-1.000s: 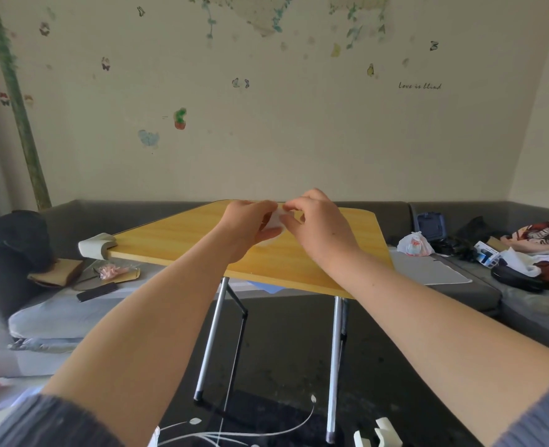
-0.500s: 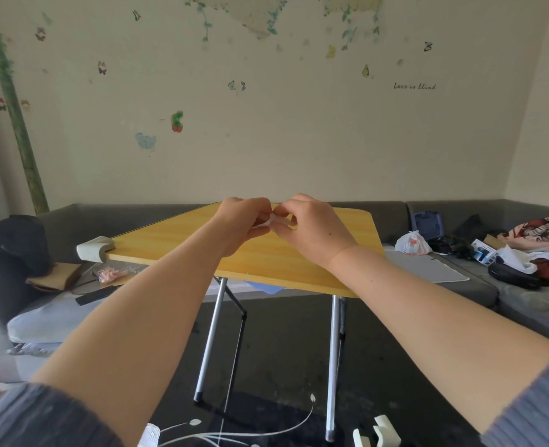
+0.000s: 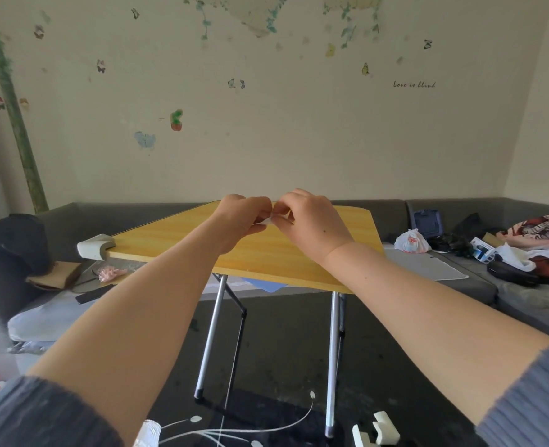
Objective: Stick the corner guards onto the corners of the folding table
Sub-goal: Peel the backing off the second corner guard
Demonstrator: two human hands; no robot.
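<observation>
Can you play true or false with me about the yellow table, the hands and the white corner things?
1. A corner guard is already on the table's left corner. True.
2. Both hands are flat on the floor. False: the left hand and right hand are up over the folding table, pinching a small white piece between them.
3. Spare corner guards lie on the floor near the table leg. True.
4. The table's far right corner already has a guard. False: that corner is bare.
5. The table stands on wooden legs. False: the legs are metal tubes.
</observation>
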